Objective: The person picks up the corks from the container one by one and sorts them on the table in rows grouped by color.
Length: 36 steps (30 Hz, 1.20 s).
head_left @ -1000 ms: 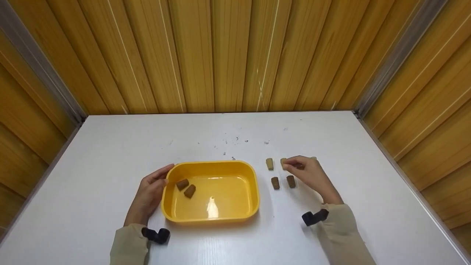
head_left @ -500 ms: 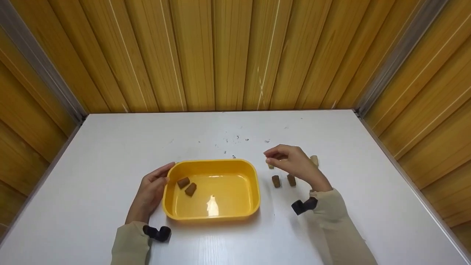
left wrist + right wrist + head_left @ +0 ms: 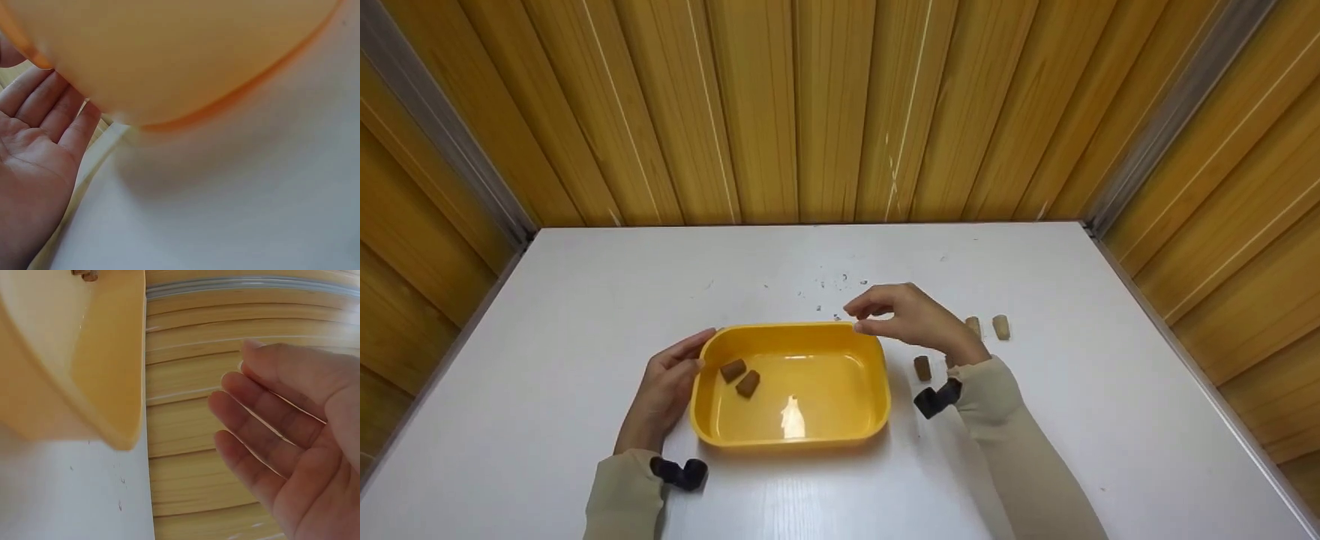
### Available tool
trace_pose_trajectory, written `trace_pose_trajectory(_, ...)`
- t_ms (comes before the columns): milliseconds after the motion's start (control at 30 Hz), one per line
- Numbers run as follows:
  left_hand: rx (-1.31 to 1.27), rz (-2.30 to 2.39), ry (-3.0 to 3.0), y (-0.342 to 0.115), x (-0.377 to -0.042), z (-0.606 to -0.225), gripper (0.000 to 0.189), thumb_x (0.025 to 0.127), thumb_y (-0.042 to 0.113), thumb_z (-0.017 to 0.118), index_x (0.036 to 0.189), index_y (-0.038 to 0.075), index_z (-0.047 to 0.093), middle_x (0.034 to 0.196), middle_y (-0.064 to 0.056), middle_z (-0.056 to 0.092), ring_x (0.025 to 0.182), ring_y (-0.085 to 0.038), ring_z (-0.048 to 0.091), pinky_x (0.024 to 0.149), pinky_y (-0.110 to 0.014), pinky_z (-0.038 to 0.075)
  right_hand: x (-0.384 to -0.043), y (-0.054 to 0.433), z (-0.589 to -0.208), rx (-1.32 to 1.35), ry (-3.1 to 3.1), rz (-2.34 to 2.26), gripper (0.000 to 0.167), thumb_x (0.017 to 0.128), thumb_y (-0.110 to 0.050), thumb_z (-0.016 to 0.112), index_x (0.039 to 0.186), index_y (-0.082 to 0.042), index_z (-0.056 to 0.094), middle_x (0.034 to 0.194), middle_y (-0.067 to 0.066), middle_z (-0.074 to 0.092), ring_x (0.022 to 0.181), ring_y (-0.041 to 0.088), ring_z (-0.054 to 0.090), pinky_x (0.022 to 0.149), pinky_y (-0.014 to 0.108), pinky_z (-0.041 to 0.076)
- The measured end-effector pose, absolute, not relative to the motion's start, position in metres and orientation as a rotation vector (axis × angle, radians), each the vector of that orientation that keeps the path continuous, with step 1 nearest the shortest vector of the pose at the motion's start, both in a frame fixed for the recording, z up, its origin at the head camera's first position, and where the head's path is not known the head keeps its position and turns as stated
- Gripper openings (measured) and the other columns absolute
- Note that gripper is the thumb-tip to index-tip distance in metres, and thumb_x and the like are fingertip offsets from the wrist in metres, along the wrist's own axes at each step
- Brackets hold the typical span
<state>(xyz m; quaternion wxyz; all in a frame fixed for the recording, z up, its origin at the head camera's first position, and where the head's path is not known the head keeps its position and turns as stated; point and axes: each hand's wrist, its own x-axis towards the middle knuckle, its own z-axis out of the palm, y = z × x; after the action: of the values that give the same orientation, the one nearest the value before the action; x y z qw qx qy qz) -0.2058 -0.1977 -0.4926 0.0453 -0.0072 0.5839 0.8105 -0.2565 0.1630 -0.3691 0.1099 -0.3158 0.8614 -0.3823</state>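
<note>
A yellow plastic bin stands on the white table, with two brown tapered corks lying in its left part. My left hand holds the bin's left side, its thumb at the rim and its fingers along the outer wall. In the left wrist view the fingers pass partly behind the bin. My right hand is over the bin's far right corner, fingers loosely bent and apart from the thumb, nothing seen between them. Right of the bin are a brown cork and pale corks. My right hand and wrist hide others.
The white tabletop has small dark marks beyond the bin. Wood-patterned panels rise behind it and at both sides. A black wrist camera sits on each sleeve.
My right hand has come away from a pale cork and moved left to the bin's far right corner, its fingers spreading. My left hand and the bin stay put.
</note>
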Motion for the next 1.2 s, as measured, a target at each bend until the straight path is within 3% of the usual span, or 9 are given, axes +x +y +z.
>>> trace_pose_trajectory(567,-0.001,2.483,1.803,-0.196,-0.206,-0.492,0.052,0.086,-0.009,0.046,0.138,-0.007,0.045,0.125,0.003,0.064,0.121,-0.009,0.057,0.102,-0.021,0.046,-0.264,0.103,-0.376,-1.155,2.309,-1.074,0.032,0.091,-0.016,0.065,0.119,-0.001,0.066,0.119,0.016,0.067,0.108,0.024,0.064,0.101,0.04,0.05)
trace_pose_trajectory(967,-0.017,2.492,1.794,-0.196,-0.205,-0.491,0.051,0.085,-0.009,0.045,0.137,-0.007,0.047,0.124,0.002,0.065,0.121,-0.011,0.057,0.102,-0.021,0.046,-0.265,0.061,-0.382,-1.165,2.278,-0.962,0.03,0.089,-0.016,0.066,0.118,-0.007,0.068,0.118,0.008,0.068,0.105,0.016,0.064,0.089,0.019,0.052)
trace_pose_trajectory(1200,0.01,2.47,1.801,-0.196,-0.205,-0.493,0.052,0.086,-0.008,0.045,0.139,-0.006,0.045,0.125,0.004,0.063,0.123,-0.009,0.055,0.104,-0.021,0.045,-0.265,0.04,-0.39,-1.153,2.244,-0.874,0.03,0.087,-0.008,0.067,0.117,-0.003,0.068,0.118,0.01,0.068,0.11,0.021,0.064,0.094,0.027,0.053)
